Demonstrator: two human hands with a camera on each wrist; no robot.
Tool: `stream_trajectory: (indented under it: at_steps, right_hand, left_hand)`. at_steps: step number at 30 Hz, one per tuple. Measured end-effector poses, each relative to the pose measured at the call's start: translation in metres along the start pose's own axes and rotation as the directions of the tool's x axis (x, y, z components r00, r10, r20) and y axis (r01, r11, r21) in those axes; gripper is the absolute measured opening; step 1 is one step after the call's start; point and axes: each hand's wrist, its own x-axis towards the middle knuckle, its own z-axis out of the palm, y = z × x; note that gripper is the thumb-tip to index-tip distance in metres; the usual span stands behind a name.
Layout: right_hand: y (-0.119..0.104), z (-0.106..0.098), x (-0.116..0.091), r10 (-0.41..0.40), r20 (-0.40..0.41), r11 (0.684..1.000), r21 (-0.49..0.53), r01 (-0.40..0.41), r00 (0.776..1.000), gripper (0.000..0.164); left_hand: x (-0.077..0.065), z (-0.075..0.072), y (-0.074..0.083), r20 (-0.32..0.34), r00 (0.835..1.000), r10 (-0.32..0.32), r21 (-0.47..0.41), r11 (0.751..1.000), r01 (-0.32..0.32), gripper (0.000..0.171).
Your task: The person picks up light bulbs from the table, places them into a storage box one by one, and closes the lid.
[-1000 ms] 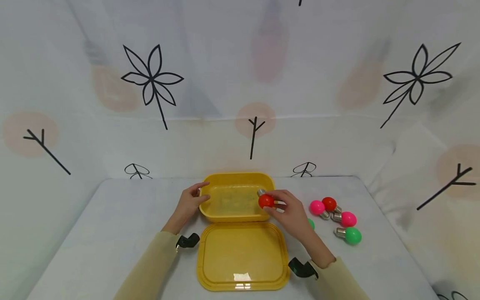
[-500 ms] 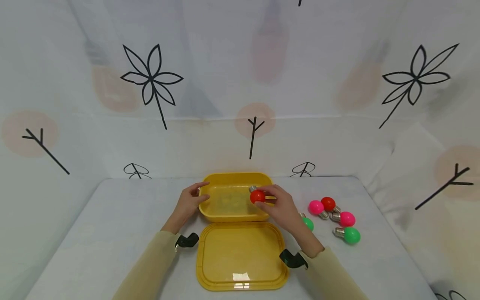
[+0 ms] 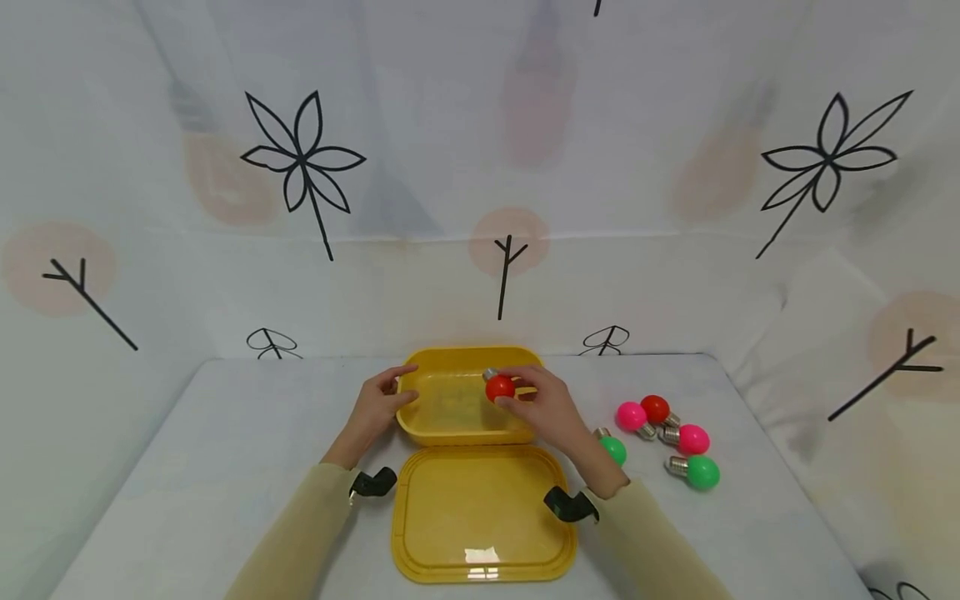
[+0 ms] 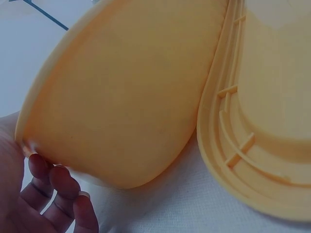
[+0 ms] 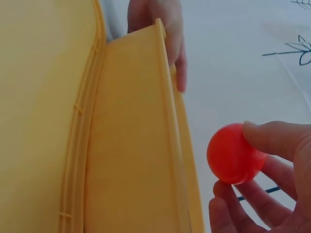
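My right hand (image 3: pixel 546 407) pinches a red light bulb (image 3: pixel 499 387) between thumb and fingers above the yellow plastic box (image 3: pixel 465 437). The bulb's silver screw base tips up toward the far left. In the right wrist view the red globe (image 5: pixel 233 154) shows beyond the box wall, and its base is hidden. My left hand (image 3: pixel 375 410) grips the box's left end at the rim. Curled fingers (image 4: pixel 63 182) lie against the box's outer wall in the left wrist view. The yellow lid (image 3: pixel 483 512) lies flat along the near side of the box.
Several bulbs lie on the white table (image 3: pixel 225 467) to the right: a pink bulb (image 3: pixel 632 416), a red bulb (image 3: pixel 656 408), another pink bulb (image 3: pixel 693 439), a green bulb (image 3: pixel 702 472) and, beside my right wrist, another green bulb (image 3: pixel 613 451). A patterned cloth stands behind.
My right hand has carried the red bulb leftward and slightly away from me, from the box's right edge to over its inside. My left hand stays at the box.
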Motion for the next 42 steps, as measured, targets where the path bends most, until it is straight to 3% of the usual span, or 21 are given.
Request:
stream_trajectory:
  at_steps: [13,18,26,33,42]
  right_hand:
    - [0.001,0.016,0.016,0.055,0.029,0.997,0.044,-0.056,0.998,0.039]
    - [0.002,0.021,0.021,0.039,0.039,0.998,0.047,-0.041,0.998,0.038]
    - [0.0,0.023,0.032,0.002,0.078,1.0,0.025,-0.004,0.997,0.038]
    - [0.001,0.026,0.043,0.056,0.101,0.998,-0.041,-0.052,0.993,0.037]
    - [-0.001,0.029,0.058,0.045,0.204,0.998,-0.04,-0.037,0.978,0.037]
  left_hand:
    - [-0.001,-0.002,-0.002,-0.005,1.0,-0.011,-0.007,1.0,0.011,0.043]
    - [0.0,-0.002,-0.003,-0.002,1.0,0.002,-0.009,1.0,-0.002,0.043]
    - [-0.001,-0.001,-0.002,-0.003,1.0,-0.014,-0.004,1.0,0.014,0.043]
    - [0.0,0.0,-0.004,-0.006,1.0,-0.003,0.004,1.0,0.003,0.043]
    - [0.002,-0.001,-0.005,0.0,1.0,0.002,0.0,1.0,-0.002,0.044]
